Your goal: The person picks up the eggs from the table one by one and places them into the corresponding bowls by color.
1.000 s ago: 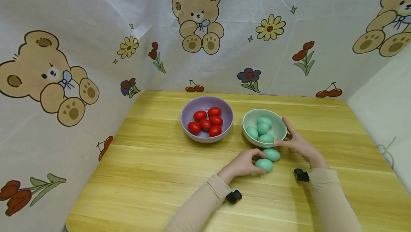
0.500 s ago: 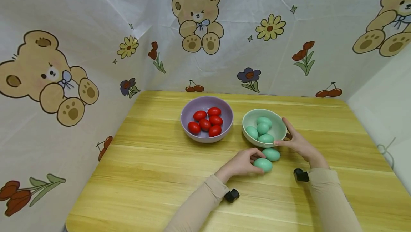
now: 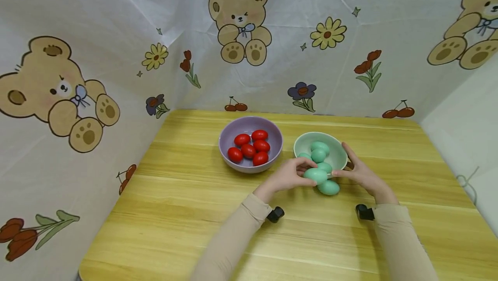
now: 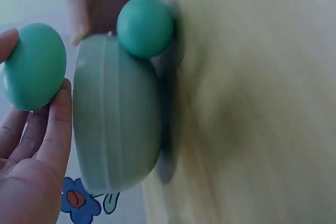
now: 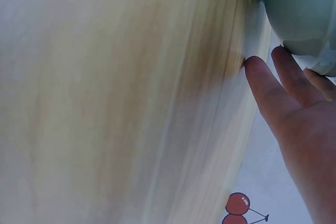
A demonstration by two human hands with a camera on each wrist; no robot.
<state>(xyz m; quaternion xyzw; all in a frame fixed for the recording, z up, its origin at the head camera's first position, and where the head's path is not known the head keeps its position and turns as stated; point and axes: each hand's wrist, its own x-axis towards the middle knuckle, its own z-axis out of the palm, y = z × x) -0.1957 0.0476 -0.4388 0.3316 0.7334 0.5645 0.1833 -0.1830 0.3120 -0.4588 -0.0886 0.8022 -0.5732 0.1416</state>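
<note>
Bear-print cloth behind, wooden table (image 3: 186, 212) below. Purple bowl (image 3: 233, 165) of red eggs beside green bowl (image 3: 337, 148), steadied by flat-fingered right hand (image 3: 359, 173). Green egg (image 3: 315, 176), on the table a second ago, now pinched in left hand (image 3: 285, 177) at the rim; another egg (image 3: 329, 187) left lying.

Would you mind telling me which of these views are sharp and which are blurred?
Head view: sharp and evenly lit, with wide-angle bending at the edges. Left wrist view: the held green egg and green bowl are fairly clear, the table smeared. Right wrist view: table blurred, right hand soft.
</note>
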